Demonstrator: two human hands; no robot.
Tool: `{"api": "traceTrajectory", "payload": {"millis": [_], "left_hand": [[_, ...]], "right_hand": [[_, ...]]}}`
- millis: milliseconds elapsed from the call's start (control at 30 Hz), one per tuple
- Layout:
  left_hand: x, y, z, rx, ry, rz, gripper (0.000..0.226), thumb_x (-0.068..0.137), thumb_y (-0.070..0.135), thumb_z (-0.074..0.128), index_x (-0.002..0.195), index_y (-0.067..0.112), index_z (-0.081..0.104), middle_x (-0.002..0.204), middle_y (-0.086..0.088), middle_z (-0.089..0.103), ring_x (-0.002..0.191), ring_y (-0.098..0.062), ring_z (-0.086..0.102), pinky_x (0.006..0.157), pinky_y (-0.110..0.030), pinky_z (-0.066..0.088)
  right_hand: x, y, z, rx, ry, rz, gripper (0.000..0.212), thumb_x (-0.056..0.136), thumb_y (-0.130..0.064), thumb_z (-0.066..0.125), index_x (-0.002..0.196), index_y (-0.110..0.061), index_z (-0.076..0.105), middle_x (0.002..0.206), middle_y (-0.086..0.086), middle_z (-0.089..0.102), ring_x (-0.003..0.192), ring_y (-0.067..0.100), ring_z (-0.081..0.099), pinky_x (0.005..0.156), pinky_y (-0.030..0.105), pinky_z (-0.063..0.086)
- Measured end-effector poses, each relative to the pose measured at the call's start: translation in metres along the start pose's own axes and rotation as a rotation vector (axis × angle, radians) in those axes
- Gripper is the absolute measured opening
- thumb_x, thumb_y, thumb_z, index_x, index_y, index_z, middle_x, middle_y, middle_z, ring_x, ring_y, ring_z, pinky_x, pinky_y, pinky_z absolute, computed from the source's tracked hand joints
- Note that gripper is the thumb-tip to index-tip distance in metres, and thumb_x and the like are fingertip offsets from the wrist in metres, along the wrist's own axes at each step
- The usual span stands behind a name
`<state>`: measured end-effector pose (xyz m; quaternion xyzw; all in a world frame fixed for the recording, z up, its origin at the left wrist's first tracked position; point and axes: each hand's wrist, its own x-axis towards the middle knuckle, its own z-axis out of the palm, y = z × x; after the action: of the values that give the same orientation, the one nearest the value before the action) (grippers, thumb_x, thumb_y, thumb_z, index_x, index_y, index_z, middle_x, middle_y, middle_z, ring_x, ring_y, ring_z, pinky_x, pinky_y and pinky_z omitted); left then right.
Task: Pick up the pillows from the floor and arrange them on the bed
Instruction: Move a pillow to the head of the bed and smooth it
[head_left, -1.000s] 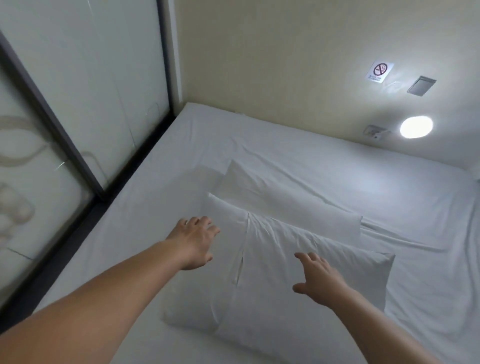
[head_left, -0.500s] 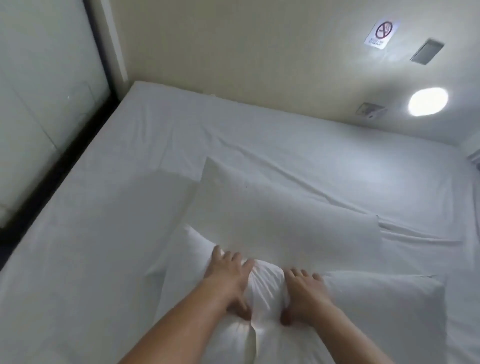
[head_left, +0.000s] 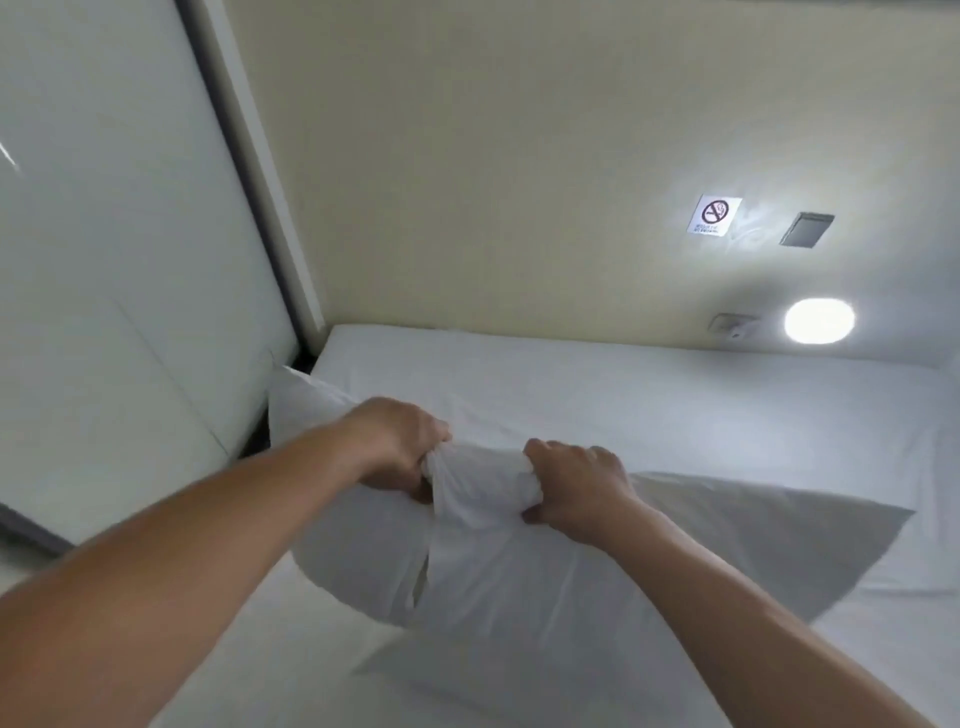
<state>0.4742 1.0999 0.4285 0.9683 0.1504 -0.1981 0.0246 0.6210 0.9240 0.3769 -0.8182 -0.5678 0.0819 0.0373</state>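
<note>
A white pillow hangs lifted above the bed, its long side bunched at the top middle. My left hand grips that bunched edge from the left, fingers closed in the fabric. My right hand grips the same edge just to the right. The pillowcase opening gapes below my hands. Part of a second white pillow shows flat on the sheet under the lifted one, mostly hidden by it and by my arms.
The bed fills an alcove: a beige wall at the back with a no-smoking sign, a grey plate and a lit round lamp. A pale panel wall with a dark frame runs along the left.
Both hands went from open above the near pillow to pressing and gripping its edge, then lifted it off the sheet. The view tilted up toward the back wall.
</note>
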Motion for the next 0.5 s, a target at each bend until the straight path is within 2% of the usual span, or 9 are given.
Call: {"api": "traceTrajectory", "payload": {"millis": [67, 133, 200, 300, 367, 433, 500], "left_hand": [[-0.014, -0.032, -0.051, 0.069, 0.104, -0.084, 0.037, 0.066, 0.063, 0.066, 0.081, 0.037, 0.045, 0.095, 0.007, 0.068, 0.074, -0.017, 0.056, 0.058, -0.029, 0.032], [-0.026, -0.06, -0.065, 0.112, 0.237, -0.135, 0.036, 0.068, 0.064, 0.061, 0.085, 0.036, 0.048, 0.089, 0.008, 0.068, 0.069, -0.015, 0.055, 0.058, -0.03, 0.036], [-0.035, -0.079, -0.043, 0.153, 0.373, -0.176, 0.033, 0.072, 0.055, 0.06, 0.095, 0.033, 0.051, 0.093, 0.006, 0.068, 0.078, -0.02, 0.063, 0.063, -0.032, 0.04], [-0.031, -0.081, 0.043, 0.107, 0.365, -0.261, 0.032, 0.078, 0.033, 0.062, 0.105, 0.024, 0.05, 0.102, 0.001, 0.063, 0.09, -0.025, 0.063, 0.069, -0.035, 0.037], [-0.016, -0.068, 0.116, -0.037, 0.207, -0.265, 0.03, 0.084, 0.018, 0.052, 0.114, 0.019, 0.049, 0.112, -0.005, 0.061, 0.099, -0.03, 0.061, 0.077, -0.037, 0.041], [-0.001, -0.053, 0.175, -0.142, 0.008, -0.158, 0.032, 0.087, 0.013, 0.049, 0.119, 0.016, 0.051, 0.118, -0.011, 0.062, 0.106, -0.033, 0.06, 0.085, -0.037, 0.045], [0.006, -0.05, 0.204, -0.272, -0.081, -0.089, 0.03, 0.087, 0.019, 0.054, 0.116, 0.014, 0.055, 0.118, -0.011, 0.064, 0.109, -0.032, 0.061, 0.089, -0.037, 0.046]], "right_hand": [[0.044, -0.018, -0.045, -0.038, 0.146, -0.043, 0.043, 0.07, -0.042, 0.073, 0.096, -0.023, 0.044, 0.1, 0.002, 0.063, 0.093, 0.027, 0.062, 0.07, 0.037, 0.034], [0.081, -0.037, -0.059, -0.114, 0.27, -0.079, 0.043, 0.071, -0.038, 0.075, 0.098, -0.02, 0.046, 0.095, 0.002, 0.062, 0.089, 0.028, 0.061, 0.068, 0.037, 0.032], [0.105, -0.053, -0.047, -0.22, 0.332, -0.112, 0.042, 0.068, -0.028, 0.077, 0.098, -0.018, 0.049, 0.09, 0.002, 0.062, 0.084, 0.028, 0.06, 0.068, 0.037, 0.035], [0.119, -0.07, 0.011, -0.313, 0.333, -0.131, 0.041, 0.053, -0.009, 0.077, 0.088, -0.016, 0.057, 0.079, 0.002, 0.061, 0.073, 0.029, 0.059, 0.063, 0.038, 0.042], [0.12, -0.078, 0.071, -0.329, 0.195, -0.1, 0.044, 0.049, -0.003, 0.077, 0.086, -0.018, 0.059, 0.08, 0.002, 0.061, 0.075, 0.028, 0.058, 0.064, 0.038, 0.045], [0.117, -0.076, 0.13, -0.328, -0.101, 0.004, 0.039, 0.066, -0.004, 0.072, 0.099, -0.019, 0.057, 0.098, 0.002, 0.062, 0.095, 0.028, 0.057, 0.079, 0.039, 0.044], [0.107, -0.067, 0.166, -0.326, -0.38, 0.121, 0.029, 0.084, -0.011, 0.06, 0.111, -0.02, 0.054, 0.116, 0.003, 0.059, 0.112, 0.025, 0.052, 0.092, 0.037, 0.039]]}}
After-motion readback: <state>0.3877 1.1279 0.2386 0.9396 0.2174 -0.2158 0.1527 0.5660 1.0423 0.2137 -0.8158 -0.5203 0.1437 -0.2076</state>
